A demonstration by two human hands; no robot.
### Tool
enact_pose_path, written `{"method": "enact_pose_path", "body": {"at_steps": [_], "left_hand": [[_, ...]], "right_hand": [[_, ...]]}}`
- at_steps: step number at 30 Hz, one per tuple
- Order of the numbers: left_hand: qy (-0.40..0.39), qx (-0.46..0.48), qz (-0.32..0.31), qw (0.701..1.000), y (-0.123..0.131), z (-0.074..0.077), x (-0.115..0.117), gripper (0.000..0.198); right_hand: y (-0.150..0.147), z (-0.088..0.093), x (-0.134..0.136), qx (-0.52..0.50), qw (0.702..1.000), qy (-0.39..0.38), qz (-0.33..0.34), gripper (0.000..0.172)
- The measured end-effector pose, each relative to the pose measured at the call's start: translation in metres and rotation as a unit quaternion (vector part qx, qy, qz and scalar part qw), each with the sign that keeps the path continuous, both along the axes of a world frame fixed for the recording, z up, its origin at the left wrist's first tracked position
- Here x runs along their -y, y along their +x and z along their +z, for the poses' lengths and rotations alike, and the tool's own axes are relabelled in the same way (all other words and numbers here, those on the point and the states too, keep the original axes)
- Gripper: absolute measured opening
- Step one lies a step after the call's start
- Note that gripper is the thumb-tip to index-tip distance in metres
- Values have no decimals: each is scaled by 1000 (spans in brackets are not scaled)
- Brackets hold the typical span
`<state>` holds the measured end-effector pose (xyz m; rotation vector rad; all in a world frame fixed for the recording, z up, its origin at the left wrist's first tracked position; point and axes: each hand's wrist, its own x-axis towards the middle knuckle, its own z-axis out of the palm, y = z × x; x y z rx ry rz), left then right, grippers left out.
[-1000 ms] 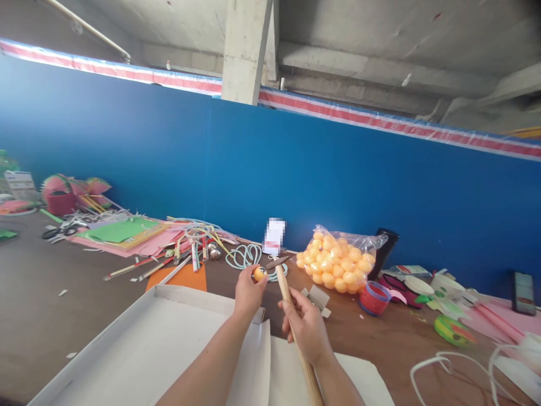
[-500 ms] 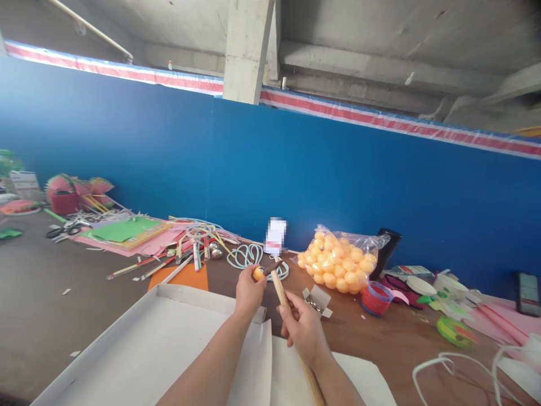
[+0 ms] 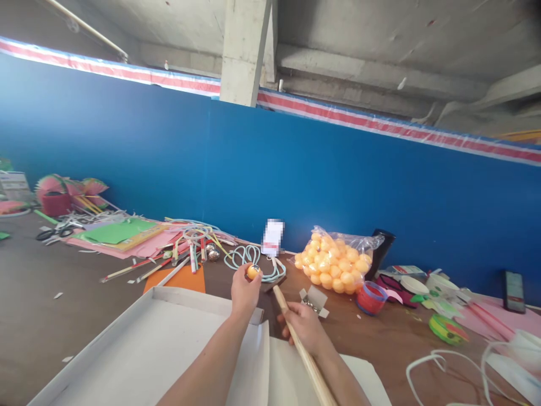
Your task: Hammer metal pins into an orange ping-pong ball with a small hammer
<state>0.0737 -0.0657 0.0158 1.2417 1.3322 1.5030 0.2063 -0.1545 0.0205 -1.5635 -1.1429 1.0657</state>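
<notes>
Between the fingertips of my left hand (image 3: 245,290) is an orange ping-pong ball (image 3: 253,272), with a shiny silvery spot on its top. My right hand (image 3: 302,324) is wrapped round the pale wooden handle of a hammer (image 3: 310,369). The hammer's dark head (image 3: 275,283) is to the right of the ball and apart from it. Just right of the hammer stands a small open carton (image 3: 318,299) with shiny metal bits inside. Under my forearms lie a shallow white box lid (image 3: 186,349) and white sheets.
A clear bag of orange balls (image 3: 333,262) leans near the blue partition (image 3: 359,180). Looped pale-blue cord (image 3: 240,255), silvery balls (image 3: 213,252) and coloured paper (image 3: 120,232) lie behind and left. Red tape (image 3: 371,299), a green-yellow roll (image 3: 448,329) and a phone (image 3: 514,290) are at right.
The hammer head has come away from the ball, down and to the right, so the ball shows more fully. My left hand still pinches the ball; the view has shifted slightly.
</notes>
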Motion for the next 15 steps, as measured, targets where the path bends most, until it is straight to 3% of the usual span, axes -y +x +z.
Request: {"method": "enact_pose_path", "body": {"at_steps": [6, 9, 15], "left_hand": [[5, 6, -6, 1000, 1, -1, 0, 33], [8, 4, -13, 1000, 1, -1, 0, 34], [8, -2, -20, 1000, 3, -2, 0, 33]], "right_hand": [[-2, -8, 4, 25, 998, -6, 63, 26], [0, -9, 5, 84, 993, 35, 76, 29], [10, -9, 3, 200, 974, 110, 10, 27]]}}
